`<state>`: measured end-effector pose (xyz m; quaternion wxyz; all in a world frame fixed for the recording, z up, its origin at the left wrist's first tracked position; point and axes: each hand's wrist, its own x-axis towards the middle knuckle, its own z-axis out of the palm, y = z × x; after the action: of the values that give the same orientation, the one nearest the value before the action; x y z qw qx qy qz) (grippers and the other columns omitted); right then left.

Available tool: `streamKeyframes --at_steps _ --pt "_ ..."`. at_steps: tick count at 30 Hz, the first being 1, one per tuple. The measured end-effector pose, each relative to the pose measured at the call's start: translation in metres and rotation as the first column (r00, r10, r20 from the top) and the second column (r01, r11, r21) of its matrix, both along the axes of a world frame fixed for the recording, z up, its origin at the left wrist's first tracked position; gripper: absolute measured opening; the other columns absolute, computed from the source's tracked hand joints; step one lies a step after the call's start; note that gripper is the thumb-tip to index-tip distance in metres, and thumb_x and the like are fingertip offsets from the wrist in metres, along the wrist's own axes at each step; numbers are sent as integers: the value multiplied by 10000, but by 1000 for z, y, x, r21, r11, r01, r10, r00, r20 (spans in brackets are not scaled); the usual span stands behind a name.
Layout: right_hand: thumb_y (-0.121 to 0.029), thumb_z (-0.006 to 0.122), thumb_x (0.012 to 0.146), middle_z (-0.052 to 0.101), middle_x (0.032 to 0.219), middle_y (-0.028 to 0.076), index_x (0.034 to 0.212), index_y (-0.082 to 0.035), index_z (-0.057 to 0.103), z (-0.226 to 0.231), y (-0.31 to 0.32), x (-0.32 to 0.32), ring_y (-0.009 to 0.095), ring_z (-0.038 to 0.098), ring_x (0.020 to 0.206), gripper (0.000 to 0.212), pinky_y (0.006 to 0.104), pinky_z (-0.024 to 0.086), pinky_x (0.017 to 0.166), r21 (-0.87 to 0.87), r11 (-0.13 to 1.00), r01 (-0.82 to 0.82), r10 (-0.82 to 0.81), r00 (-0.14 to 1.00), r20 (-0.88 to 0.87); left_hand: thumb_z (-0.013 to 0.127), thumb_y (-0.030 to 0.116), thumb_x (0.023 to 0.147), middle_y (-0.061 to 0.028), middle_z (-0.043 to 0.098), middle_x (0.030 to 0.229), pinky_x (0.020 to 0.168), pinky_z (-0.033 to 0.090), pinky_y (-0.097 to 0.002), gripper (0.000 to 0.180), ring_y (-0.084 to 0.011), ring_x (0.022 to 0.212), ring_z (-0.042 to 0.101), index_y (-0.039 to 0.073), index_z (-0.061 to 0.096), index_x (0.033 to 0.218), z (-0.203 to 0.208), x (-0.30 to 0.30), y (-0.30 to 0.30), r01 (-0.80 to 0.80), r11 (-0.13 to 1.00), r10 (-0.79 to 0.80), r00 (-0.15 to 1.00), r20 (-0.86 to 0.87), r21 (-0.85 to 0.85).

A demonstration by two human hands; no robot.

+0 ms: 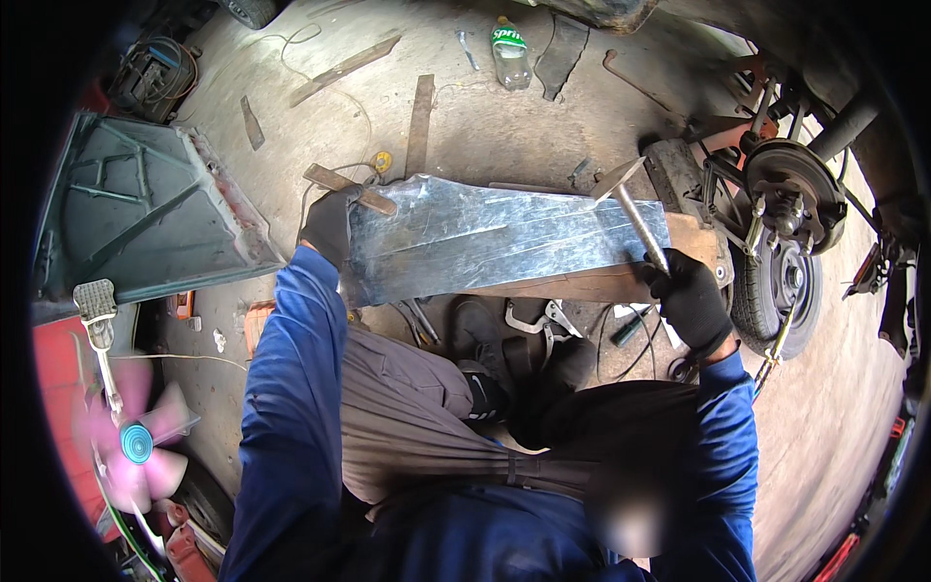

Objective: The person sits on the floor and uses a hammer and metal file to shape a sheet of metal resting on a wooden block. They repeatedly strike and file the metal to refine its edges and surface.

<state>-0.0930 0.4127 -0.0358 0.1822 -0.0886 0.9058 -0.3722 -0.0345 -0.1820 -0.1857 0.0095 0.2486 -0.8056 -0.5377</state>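
A bare sheet of shiny metal lies across a wooden block in front of my knees. My left hand, in a black glove, is closed at the sheet's left end. Its fingers wrap over a brown flat bar, which slants across the sheet's upper left corner. In my gloved right hand is a hammer with a metal handle. The hammer's head is raised near the sheet's right end; I cannot tell whether it touches the metal.
A dark car panel stands at left, above a spinning pink fan. At right are a wheel hub and a tyre. Flat strips and a green bottle lie beyond; locking pliers lie by my shoes.
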Motion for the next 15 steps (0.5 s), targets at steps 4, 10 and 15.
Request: streamKeyframes --at_steps 4,10,15 --pt "-282 751 1099 752 811 158 1211 31 773 -3 -4 13 226 679 675 334 392 561 693 42 989 -141 141 990 9 617 251 1117 -138 818 1127 892 591 -337 336 -204 972 775 -12 783 1246 28 0 14 95 976 -84 994 65 -195" --pt "-340 712 1122 786 876 197 1330 -1 752 -1 -9 26 285 824 797 400 398 602 670 -33 988 -152 153 988 11 749 318 1056 -138 812 1000 831 572 -413 367 -269 883 734 -19 792 1194 75 -6 93 -154 973 178 975 -136 171" --pt "-357 718 1109 803 982 253 1343 -38 765 2 -8 26 377 822 918 398 438 616 778 94 982 -166 166 986 12 743 318 1050 -241 798 1055 879 576 -439 365 -369 955 762 -11 783 1202 91 -5 163 210 951 -246 959 -143 -227"
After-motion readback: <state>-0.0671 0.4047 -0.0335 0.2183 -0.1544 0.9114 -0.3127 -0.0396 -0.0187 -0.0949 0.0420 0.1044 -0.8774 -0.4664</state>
